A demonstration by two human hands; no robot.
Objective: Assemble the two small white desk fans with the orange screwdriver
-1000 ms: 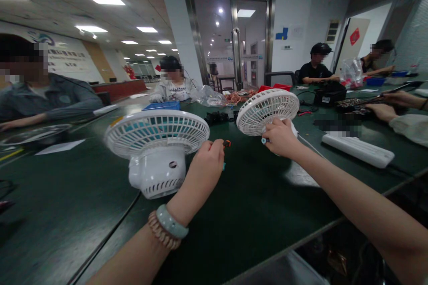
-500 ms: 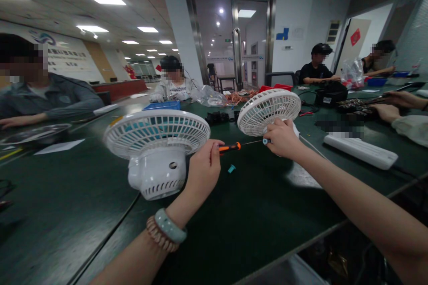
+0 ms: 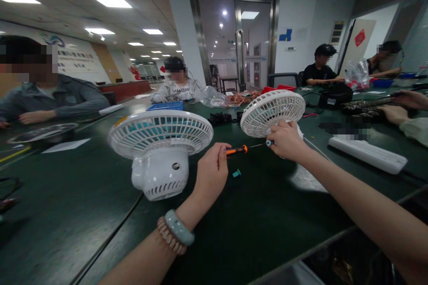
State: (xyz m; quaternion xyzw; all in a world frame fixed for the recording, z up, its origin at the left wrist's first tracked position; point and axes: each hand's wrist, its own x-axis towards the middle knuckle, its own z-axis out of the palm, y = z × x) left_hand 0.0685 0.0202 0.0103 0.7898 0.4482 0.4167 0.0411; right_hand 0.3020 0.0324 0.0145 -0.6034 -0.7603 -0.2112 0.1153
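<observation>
My left hand (image 3: 213, 167) is closed round the orange and black handle of a screwdriver (image 3: 238, 149). Its thin shaft points right, to a small light-blue piece (image 3: 269, 143) at the fingertips of my right hand (image 3: 286, 139). That hand is wrapped on the back of a white fan (image 3: 272, 113), partly hiding its housing. A second white fan (image 3: 162, 173), with teal blades behind its grille, stands left of my left hand, grille tilted upward. Between the hands, a small teal plug-like part (image 3: 236, 173) lies on the green table (image 3: 254, 222).
A white power strip (image 3: 368, 154) lies to the right, near a co-worker's hands (image 3: 396, 113). Beyond the fans are a blue tray (image 3: 165, 106), a clear plastic bag (image 3: 211, 96) and copper-coloured wire (image 3: 239, 99). Several people sit round the table. A dark cable (image 3: 110, 236) runs from the left fan.
The whole view has shifted slightly. The screwdriver handle is a little nearer to my right hand, with less shaft showing between. Both hands keep their grips.
</observation>
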